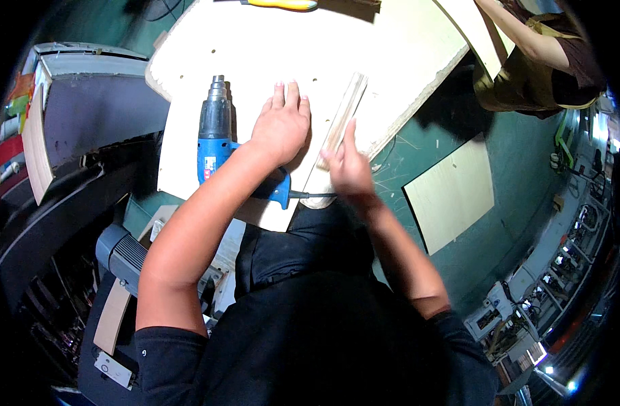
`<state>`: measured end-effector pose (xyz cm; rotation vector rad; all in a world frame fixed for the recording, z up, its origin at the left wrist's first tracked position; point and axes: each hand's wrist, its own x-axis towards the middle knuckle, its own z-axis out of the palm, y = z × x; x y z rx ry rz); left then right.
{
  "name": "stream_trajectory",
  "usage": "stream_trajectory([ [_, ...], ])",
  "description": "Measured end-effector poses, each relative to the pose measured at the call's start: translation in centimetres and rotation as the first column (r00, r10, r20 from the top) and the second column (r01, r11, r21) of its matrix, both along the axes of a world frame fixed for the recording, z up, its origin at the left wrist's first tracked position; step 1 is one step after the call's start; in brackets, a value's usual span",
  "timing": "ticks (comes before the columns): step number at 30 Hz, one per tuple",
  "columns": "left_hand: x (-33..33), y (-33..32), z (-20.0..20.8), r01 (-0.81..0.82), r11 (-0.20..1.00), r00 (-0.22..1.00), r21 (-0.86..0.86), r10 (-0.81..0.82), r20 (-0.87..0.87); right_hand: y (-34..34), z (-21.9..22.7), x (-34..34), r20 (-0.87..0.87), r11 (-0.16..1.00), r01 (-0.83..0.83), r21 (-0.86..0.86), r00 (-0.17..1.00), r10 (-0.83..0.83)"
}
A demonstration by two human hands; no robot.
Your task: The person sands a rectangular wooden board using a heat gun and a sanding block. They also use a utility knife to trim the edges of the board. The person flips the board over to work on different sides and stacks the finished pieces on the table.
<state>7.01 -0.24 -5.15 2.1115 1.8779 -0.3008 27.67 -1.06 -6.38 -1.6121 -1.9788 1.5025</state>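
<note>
My left hand (283, 127) lies flat on the pale wooden board (269, 40), fingers stretched out and holding nothing. Just left of it rests a blue heat gun (216, 122) with a black stepped nozzle pointing away from me. My left forearm crosses over its body, and its handle and black cord show on the near side. A narrow wooden strip (347, 108) slants across the board's right part. My right hand (349, 169), a little blurred, grips the strip's near end between thumb and fingers, with the index finger along its side.
A yellow-handled tool (283, 4) lies at the board's far edge. At the upper right, another person's arm (530, 40) is beside a curved pale panel (479, 34). A plywood sheet (452, 193) lies on the green floor. A grey motor (124, 257) stands at the lower left.
</note>
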Motion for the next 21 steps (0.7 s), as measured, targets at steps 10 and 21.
stream_trajectory([
  [10, 0.0, 0.4, 0.7, -0.021, 1.0, 0.998, -0.007, 0.022, 0.061, 6.2, 0.3, -0.3, 0.018, 0.996, 0.012, 0.084, 1.0, -0.013],
  [21, -0.2, 0.0, 0.5, -0.038, 0.999, 0.997, 0.028, 0.036, 0.068, -6.8, -1.3, 0.8, -0.02, 0.984, -0.089, 0.157, 0.995, 0.093],
])
